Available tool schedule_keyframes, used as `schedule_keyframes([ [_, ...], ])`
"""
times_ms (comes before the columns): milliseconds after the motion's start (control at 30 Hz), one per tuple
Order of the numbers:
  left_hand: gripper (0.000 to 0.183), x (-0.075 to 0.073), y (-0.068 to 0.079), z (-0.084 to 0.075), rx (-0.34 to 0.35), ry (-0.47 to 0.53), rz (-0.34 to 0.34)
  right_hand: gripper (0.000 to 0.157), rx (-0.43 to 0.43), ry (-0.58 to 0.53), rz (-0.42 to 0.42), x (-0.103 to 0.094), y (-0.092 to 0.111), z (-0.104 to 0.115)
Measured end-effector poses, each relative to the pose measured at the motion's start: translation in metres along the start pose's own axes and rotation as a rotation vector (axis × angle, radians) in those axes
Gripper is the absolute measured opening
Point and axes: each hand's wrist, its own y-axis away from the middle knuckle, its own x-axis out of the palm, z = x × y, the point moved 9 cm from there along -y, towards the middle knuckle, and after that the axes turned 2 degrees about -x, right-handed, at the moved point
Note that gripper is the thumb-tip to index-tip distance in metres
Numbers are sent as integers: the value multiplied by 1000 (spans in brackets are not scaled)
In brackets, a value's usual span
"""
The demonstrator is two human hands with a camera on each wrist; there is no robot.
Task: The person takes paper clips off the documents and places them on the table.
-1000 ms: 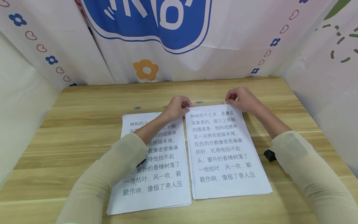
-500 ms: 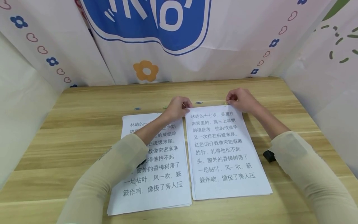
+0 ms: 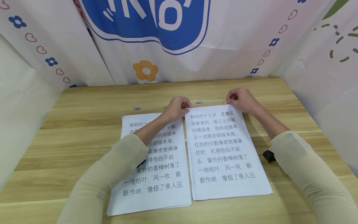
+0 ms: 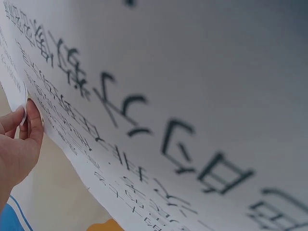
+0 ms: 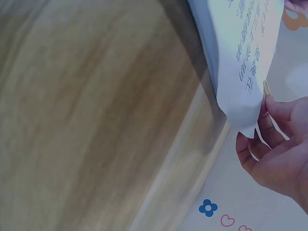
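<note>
Two stacks of printed sheets lie side by side on the wooden table. My left hand [image 3: 176,107] reaches across the left stack [image 3: 159,196] and pinches the top left corner of the right stack [image 3: 223,149]. In the left wrist view, thumb and fingers of the left hand [image 4: 19,144] grip the paper's edge. At the right stack's top edge, my right hand [image 3: 241,99] pinches a yellow paper clip [image 5: 267,87] between thumb and index finger. The other fingers of the right hand [image 5: 279,144] are curled by the sheets' corner.
Blue paper clips lie behind the stacks, one on the left [image 3: 137,108] and one near the middle [image 3: 199,102]. A green paper clip [image 3: 165,107] is beside my left hand. A black object [image 3: 269,156] shows by the right sleeve. A printed curtain [image 3: 235,56] stands behind the table.
The yellow paper clip has shifted slightly in the right fingers at the sheets' top edge. Both hands and the stacks otherwise keep their places.
</note>
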Motion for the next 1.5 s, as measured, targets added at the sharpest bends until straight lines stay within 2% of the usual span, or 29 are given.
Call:
schedule_keyframes([
  [333,15,0,1,1,-7,2,2,9,38,-36,-19,1,-1,-5],
  [1300,16,0,3,0,-15,6,-3,10,63,-79,-40,10,-19,0],
  [1500,15,0,2,-1,-9,-1,-3,11,106,-94,-37,12,-21,-2],
])
